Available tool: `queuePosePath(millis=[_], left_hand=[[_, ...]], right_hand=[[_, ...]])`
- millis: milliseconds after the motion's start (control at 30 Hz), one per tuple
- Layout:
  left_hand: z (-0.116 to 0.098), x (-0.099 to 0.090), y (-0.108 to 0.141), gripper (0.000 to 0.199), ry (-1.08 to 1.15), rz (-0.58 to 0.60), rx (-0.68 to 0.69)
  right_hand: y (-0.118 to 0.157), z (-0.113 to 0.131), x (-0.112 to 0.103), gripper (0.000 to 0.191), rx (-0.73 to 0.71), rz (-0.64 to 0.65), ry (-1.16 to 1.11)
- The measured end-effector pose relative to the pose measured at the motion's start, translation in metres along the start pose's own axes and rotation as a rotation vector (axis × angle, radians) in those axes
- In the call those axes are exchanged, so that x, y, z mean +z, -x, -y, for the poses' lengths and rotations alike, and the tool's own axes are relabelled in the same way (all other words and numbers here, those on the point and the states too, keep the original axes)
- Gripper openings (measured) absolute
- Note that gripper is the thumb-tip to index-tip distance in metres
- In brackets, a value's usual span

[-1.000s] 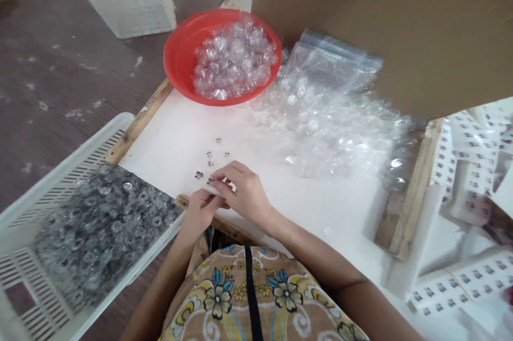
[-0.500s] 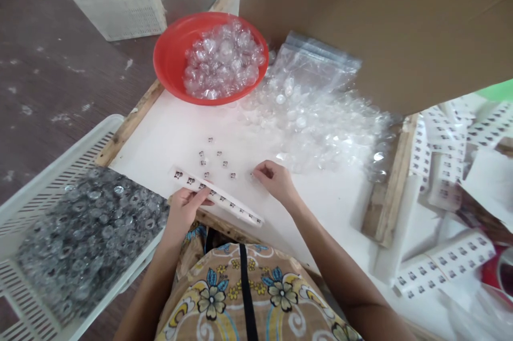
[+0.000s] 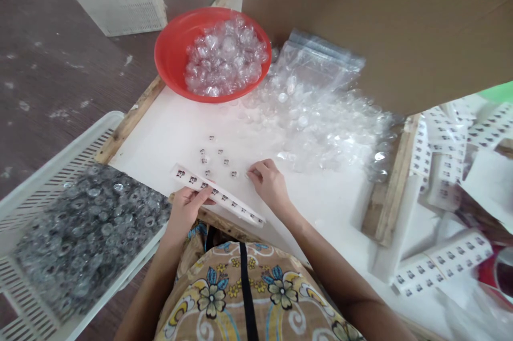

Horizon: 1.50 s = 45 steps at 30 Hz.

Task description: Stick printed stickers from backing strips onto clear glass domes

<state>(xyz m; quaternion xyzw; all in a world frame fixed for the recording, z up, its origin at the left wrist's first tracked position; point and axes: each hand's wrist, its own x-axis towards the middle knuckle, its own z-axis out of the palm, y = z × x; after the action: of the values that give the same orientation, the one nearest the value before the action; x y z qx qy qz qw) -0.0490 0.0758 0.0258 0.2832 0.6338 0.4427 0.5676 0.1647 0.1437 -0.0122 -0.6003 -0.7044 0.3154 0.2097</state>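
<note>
Between thumb and fingers, my left hand (image 3: pixel 187 207) holds a white sticker strip (image 3: pixel 236 206) printed with a row of small dark figures. The strip slants down to the right above the table's near edge. My right hand (image 3: pixel 267 183) is over the white tabletop (image 3: pixel 316 212), right of the strip, its thumb and fingertips pinched together. Whatever those fingertips hold is too small or hidden to make out. Just left of them lie several small clear pieces (image 3: pixel 226 162), each with a dark figure on it. Behind spreads a pile of clear plastic pieces (image 3: pixel 312 122).
A red basin (image 3: pixel 170 71) of clear round pieces stands at the back left. Left of the table is a white crate (image 3: pixel 92 148) filled with clear pieces. Plastic bags (image 3: pixel 320 60) lie before a large cardboard box (image 3: pixel 372 25). Sticker rolls (image 3: pixel 444 263) sit beyond the wooden edge (image 3: pixel 395 191).
My right hand has shifted slightly left, closer to the marked pieces. My left hand keeps hold of the strip in nearly the same place.
</note>
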Motion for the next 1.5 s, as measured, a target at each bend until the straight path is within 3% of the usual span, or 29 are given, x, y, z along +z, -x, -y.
queuePosePath(millis=[133,233,367,533,667,833,900,1067,1200,1333,1500], left_hand=[[0.005,-0.003,-0.003,0.041,0.011,0.016,0.021],[0.009,-0.008,-0.005,0.039,-0.005,0.0,0.034],[0.01,-0.011,-0.006,0.04,0.003,-0.028,0.033],[0.004,-0.003,-0.007,0.037,0.031,-0.01,0.024],[-0.003,0.002,-0.004,0.039,0.014,-0.014,0.011],[-0.008,0.003,0.001,0.045,0.0,-0.01,0.003],[-0.009,0.004,0.003,0.043,-0.003,-0.011,0.0],[-0.009,0.006,0.005,0.037,-0.03,-0.022,0.003],[-0.007,0.007,0.004,0.04,-0.032,-0.005,0.003],[-0.006,0.008,0.002,0.038,-0.025,0.045,0.004],[-0.007,0.011,0.003,0.032,-0.069,0.124,0.014]], right_hand=[[-0.006,0.008,0.008,0.032,0.001,0.043,-0.081],[-0.01,0.002,0.002,0.026,-0.019,-0.025,-0.066],[-0.01,-0.018,-0.015,0.026,0.053,-0.153,0.122],[-0.004,-0.023,-0.014,0.025,0.032,-0.062,0.124],[0.0,-0.016,-0.008,0.018,0.024,-0.033,-0.133],[-0.006,-0.013,-0.014,0.03,0.306,0.181,-0.74],[-0.01,-0.015,-0.017,0.038,0.392,0.237,-0.842],[-0.016,-0.026,-0.021,0.038,0.45,0.136,-0.722],[-0.012,-0.031,-0.024,0.029,0.39,0.04,-0.469],[-0.009,-0.005,-0.026,0.019,0.179,-0.033,-0.288],[-0.022,0.07,-0.015,0.018,-0.012,0.168,-0.543]])
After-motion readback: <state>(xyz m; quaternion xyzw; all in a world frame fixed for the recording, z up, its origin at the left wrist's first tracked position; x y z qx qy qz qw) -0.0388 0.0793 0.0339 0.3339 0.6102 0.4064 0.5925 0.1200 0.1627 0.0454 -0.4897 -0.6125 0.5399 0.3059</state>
